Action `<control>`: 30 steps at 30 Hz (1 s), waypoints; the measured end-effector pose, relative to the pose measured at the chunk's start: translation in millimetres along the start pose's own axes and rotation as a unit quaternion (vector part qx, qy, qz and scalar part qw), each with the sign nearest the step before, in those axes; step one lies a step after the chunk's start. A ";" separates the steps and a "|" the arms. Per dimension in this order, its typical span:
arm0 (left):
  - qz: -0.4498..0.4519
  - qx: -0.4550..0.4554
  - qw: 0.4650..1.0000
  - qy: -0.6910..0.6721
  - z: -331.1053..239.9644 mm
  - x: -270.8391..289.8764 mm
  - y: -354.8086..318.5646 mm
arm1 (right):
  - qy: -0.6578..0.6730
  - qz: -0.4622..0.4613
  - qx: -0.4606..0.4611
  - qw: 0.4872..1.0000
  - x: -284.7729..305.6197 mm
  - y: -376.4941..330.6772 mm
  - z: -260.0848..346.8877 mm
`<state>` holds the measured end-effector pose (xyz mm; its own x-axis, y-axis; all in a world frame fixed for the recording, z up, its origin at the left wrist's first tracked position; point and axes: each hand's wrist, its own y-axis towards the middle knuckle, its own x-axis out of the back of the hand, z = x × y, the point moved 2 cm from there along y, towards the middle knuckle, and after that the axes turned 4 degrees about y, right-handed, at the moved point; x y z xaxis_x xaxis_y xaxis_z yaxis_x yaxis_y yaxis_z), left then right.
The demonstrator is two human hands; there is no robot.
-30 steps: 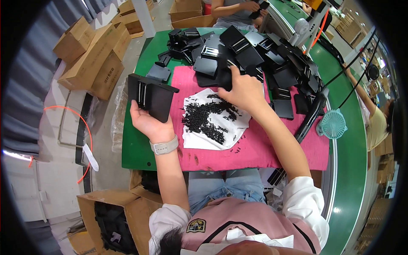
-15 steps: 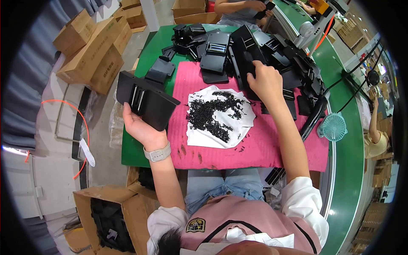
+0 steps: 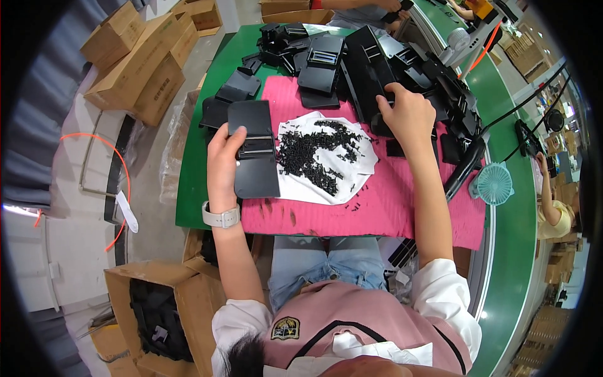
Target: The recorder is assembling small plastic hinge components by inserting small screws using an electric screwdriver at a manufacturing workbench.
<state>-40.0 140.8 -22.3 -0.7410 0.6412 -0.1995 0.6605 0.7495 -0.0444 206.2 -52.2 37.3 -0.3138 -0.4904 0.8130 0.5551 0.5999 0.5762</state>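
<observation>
Both hands busy with black plastic parts over the pink mat

Left hand has fingers clamped on a flat black panel, its long axis running 12 to 6, lying at 3 o'clock from the palm. Right beside it sits the small black screw pile on white paper. Right hand rests fingers curled on the heap of black parts; what it grips underneath is hidden.

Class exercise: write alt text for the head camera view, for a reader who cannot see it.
A seated person's left hand holds a flat black plastic panel beside a heap of small black screws on white paper, while the right hand reaches into piled black parts.
</observation>
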 end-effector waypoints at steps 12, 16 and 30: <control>-0.102 -0.183 0.875 0.436 -7.9 1.1 -17.8 | 0.052 0.014 0.055 0.997 9.1 -14.5 26.9; -0.086 -0.182 0.914 0.353 0.7 2.8 -15.9 | 0.034 -0.018 0.151 0.988 -16.6 -3.3 40.3; -0.020 -0.146 0.985 0.091 7.6 4.4 -23.3 | 0.038 -0.019 0.067 0.997 -52.2 22.2 31.0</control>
<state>-57.8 125.0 -29.6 -0.7930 0.6088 -0.0226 0.5868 0.7732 0.2406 211.0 6.3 10.3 -0.2713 -0.5579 0.7843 0.4339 0.6564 0.6171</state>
